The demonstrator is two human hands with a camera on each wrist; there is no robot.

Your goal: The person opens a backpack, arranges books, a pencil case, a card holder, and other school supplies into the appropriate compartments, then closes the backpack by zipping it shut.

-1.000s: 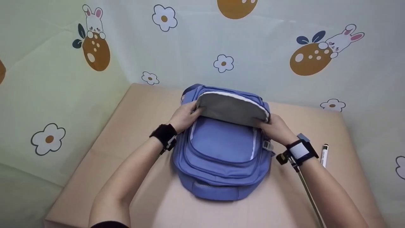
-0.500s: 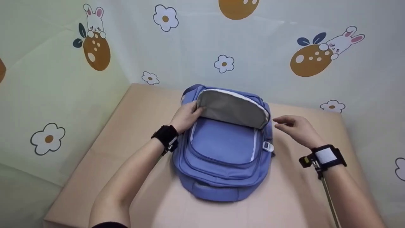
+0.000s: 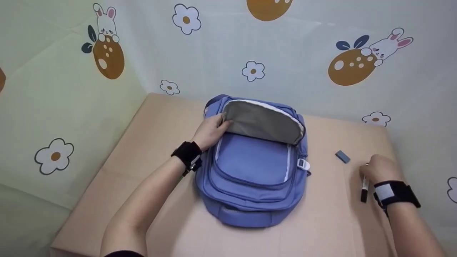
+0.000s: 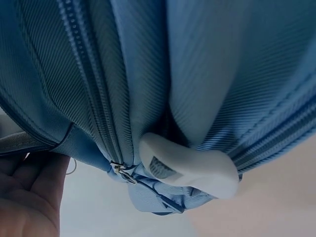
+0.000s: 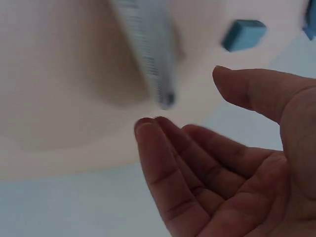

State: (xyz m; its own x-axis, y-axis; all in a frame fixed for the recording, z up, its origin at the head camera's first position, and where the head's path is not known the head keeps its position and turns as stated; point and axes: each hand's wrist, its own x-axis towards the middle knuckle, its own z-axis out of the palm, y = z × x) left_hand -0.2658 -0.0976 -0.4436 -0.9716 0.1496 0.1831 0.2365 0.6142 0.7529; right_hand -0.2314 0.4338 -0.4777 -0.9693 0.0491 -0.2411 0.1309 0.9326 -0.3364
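Note:
A blue backpack (image 3: pixel 246 194) lies on the table, its front pocket unzipped and the grey-lined flap (image 3: pixel 264 121) folded up. My left hand (image 3: pixel 210 132) grips the flap's left edge between thumb and fingers. The left wrist view shows the pack's zips and a white buckle (image 4: pixel 190 165) close up, with part of the left hand (image 4: pixel 29 197) at the lower left. On the right, my right hand (image 3: pixel 382 169) is over the upper end of a white marker (image 3: pixel 364 185) with a black end. In the right wrist view its thumb and fingers are apart, the blurred marker (image 5: pixel 148 49) just beyond the fingertips.
A small grey-blue block (image 3: pixel 342 156) lies on the table between the backpack and the marker. Another white buckle (image 3: pixel 303 164) hangs at the pack's right side. A printed cloth (image 3: pixel 214 53) surrounds the table (image 3: pixel 121 171) at the back and sides.
My right hand has let go of the flap's right edge and moved right and down to the marker. The grey-blue block has come into full view. My left hand stays on the flap.

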